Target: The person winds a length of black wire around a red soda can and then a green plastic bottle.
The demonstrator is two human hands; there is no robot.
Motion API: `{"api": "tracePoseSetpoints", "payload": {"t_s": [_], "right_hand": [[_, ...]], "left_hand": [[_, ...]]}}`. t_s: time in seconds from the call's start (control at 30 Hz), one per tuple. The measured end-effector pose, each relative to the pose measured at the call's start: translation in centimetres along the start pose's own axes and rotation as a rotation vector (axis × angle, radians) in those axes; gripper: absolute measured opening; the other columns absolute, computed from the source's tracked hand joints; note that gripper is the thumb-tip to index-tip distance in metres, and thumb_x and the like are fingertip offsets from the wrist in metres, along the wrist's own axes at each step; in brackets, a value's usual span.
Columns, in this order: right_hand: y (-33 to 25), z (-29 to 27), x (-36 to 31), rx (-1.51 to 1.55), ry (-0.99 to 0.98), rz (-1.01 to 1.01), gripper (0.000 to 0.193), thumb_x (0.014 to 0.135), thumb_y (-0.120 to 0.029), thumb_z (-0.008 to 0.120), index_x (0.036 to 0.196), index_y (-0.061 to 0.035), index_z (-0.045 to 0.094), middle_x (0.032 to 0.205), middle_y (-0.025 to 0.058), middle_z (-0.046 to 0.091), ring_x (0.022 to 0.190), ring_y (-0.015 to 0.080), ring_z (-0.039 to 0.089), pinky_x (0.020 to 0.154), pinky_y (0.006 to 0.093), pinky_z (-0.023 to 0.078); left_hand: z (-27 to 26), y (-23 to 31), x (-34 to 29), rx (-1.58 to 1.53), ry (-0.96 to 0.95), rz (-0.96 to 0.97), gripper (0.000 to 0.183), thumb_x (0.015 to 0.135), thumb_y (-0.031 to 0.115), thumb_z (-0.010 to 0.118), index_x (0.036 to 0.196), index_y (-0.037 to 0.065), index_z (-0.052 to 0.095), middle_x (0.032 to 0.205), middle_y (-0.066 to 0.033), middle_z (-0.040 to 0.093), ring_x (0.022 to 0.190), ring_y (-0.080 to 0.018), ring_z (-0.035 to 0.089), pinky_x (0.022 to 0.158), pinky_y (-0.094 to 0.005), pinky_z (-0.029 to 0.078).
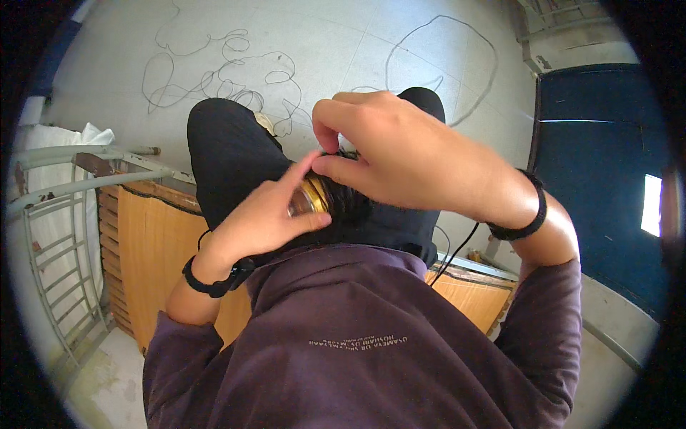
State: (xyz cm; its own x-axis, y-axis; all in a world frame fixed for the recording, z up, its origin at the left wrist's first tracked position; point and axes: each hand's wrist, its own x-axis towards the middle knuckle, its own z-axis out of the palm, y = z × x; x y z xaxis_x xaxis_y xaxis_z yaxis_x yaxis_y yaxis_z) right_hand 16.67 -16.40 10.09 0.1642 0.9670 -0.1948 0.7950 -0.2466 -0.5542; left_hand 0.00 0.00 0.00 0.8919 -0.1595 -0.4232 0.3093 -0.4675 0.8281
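Over my lap, my left hand grips a spool-like piece with a shiny gold and clear end. Dark cord is wound around it, nearly black against my trousers. My right hand arches over the top with fingers curled and thumb bent in, close to my left index fingertip. Dark strands show between its fingers and thumb, though the exact grip is partly hidden by the hand.
Thin cord lies in tangled loops on the tiled floor beyond my knees, with a wide loop farther right. A metal rail frame stands left beside the wooden seat. A dark blue panel is at right.
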Motion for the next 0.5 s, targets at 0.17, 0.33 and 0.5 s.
{"api": "tracePoseSetpoints", "payload": {"t_s": [0.17, 0.33, 0.5], "right_hand": [[-1.4, 3.1, -1.9, 0.353, 0.310, -0.052, 0.022, 0.097, -0.006, 0.069, 0.111, -0.0007, 0.053, 0.114, 0.0137, 0.056, 0.077, 0.0207, 0.070, 0.063, 0.0303, 0.056], [-2.0, 5.4, -3.9, 0.943, 0.277, 0.293, 0.013, 0.108, -0.003, 0.051, 0.121, -0.0015, 0.051, 0.116, 0.0087, 0.061, 0.078, 0.0077, 0.063, 0.064, 0.0234, 0.051], [2.3, 8.0, -3.8, 0.653, 0.250, 0.095, 0.025, 0.112, -0.019, 0.052, 0.103, 0.0008, 0.065, 0.079, 0.0055, 0.065, 0.074, 0.0114, 0.059, 0.069, 0.0287, 0.050]], "left_hand": [[0.1, -4.2, 0.7, -0.289, 0.516, 0.137, 0.086, 0.096, 0.029, 0.076, 0.164, 0.009, 0.028, 0.110, -0.0174, 0.072, 0.086, -0.0252, 0.067, 0.077, -0.0336, 0.052], [-2.4, -5.7, -0.3, -1.080, 0.523, 0.148, 0.050, 0.110, 0.044, 0.051, 0.141, 0.005, 0.050, 0.096, -0.0129, 0.066, 0.043, -0.0030, 0.036, 0.039, -0.0183, 0.026], [-3.8, -9.0, -3.4, -1.481, 0.085, 0.342, 0.074, 0.105, 0.066, 0.044, 0.133, -0.002, 0.055, 0.107, -0.0168, 0.064, 0.042, -0.0057, 0.032, 0.038, -0.0191, 0.025]]}}
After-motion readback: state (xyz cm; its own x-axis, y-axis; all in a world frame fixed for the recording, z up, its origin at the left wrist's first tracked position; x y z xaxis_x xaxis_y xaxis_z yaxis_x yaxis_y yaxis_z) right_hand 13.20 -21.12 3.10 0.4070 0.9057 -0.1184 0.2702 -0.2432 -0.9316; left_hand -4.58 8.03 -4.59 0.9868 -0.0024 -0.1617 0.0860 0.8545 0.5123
